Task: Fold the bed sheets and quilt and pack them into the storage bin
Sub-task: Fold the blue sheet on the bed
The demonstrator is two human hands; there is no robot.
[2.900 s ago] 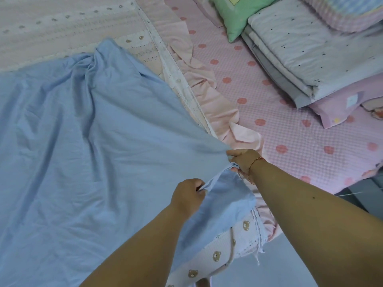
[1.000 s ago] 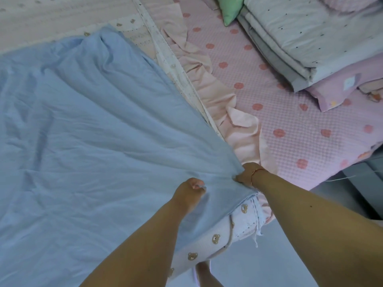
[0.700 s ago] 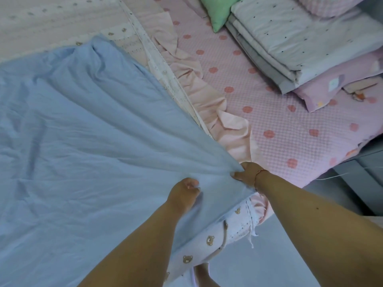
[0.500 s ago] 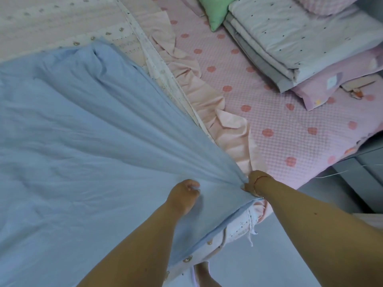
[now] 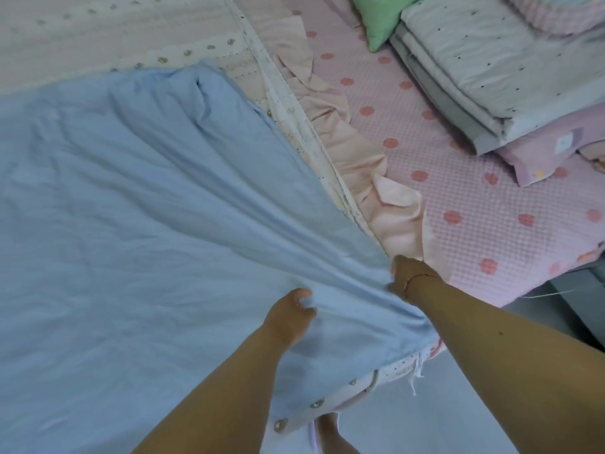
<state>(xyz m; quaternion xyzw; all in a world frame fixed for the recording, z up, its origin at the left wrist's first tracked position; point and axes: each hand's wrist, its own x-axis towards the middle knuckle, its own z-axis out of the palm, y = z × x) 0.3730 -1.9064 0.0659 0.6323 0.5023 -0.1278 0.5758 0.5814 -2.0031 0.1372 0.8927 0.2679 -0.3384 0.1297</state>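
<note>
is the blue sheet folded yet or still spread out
Spread out: the blue sheet lies wrinkled across the bed, both hands gripping its near corner.

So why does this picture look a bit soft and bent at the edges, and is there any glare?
Head view: the wide lens bows the bed's edge and stretches the forearms near the bottom. Light is soft and even, with no glare and only faint shadows in the blue sheet creases. The whole frame is slightly soft; the folded bedding at top right is fuzziest. The left hand and right hand read clearly enough.
</note>
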